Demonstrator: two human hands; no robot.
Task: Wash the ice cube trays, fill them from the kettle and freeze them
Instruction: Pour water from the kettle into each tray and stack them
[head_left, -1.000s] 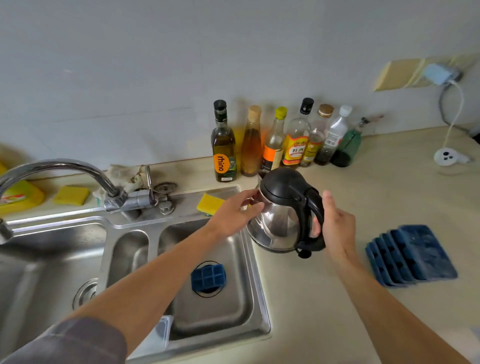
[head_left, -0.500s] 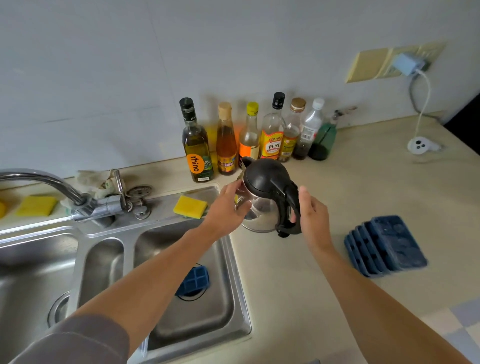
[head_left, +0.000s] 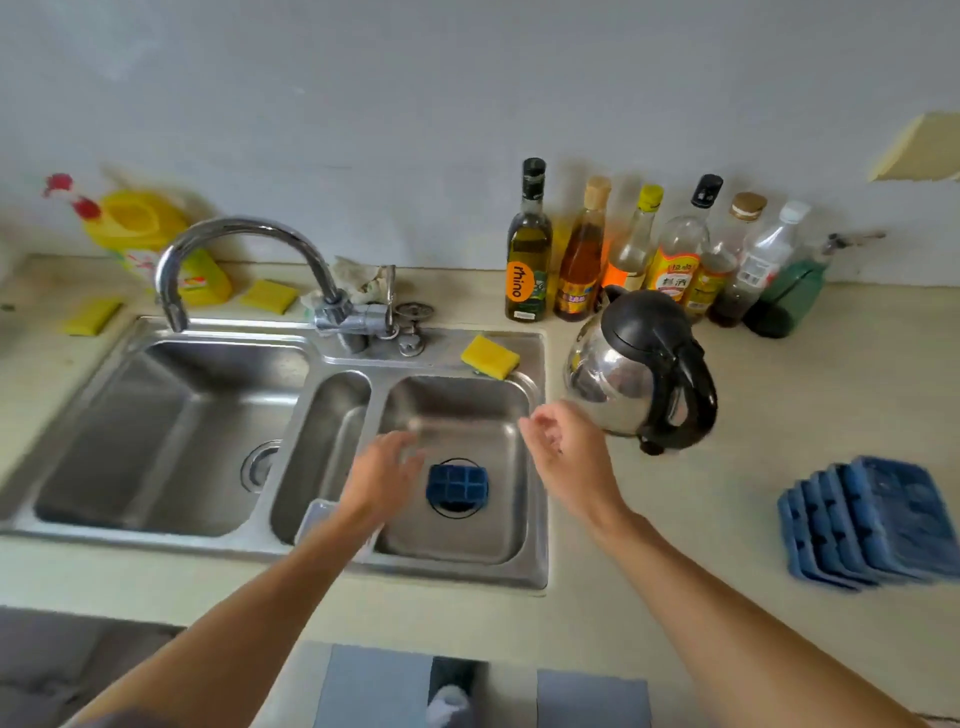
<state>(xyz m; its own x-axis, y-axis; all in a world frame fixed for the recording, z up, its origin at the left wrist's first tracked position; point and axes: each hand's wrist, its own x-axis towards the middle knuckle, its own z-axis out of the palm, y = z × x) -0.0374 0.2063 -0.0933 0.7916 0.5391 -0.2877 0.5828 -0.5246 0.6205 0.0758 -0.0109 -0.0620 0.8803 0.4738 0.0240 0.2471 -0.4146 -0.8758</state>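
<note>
Your left hand (head_left: 382, 480) and right hand (head_left: 566, 457) hover empty, fingers loose, over the right basin (head_left: 467, 400). Small ice cube tray (head_left: 457, 482) sits on its drain (head_left: 457, 514): pinch its rim, then swing the faucet (head_left: 234, 249) over.

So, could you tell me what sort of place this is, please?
Most likely a home kitchen: a stainless steel sink with a faucet is set into the counter, oil and sauce bottles line the wall, and an electric kettle stands beside the sink.

Kettle (head_left: 636, 371) right of sink (head_left: 332, 558); trays (head_left: 872, 525) farther right.
</note>
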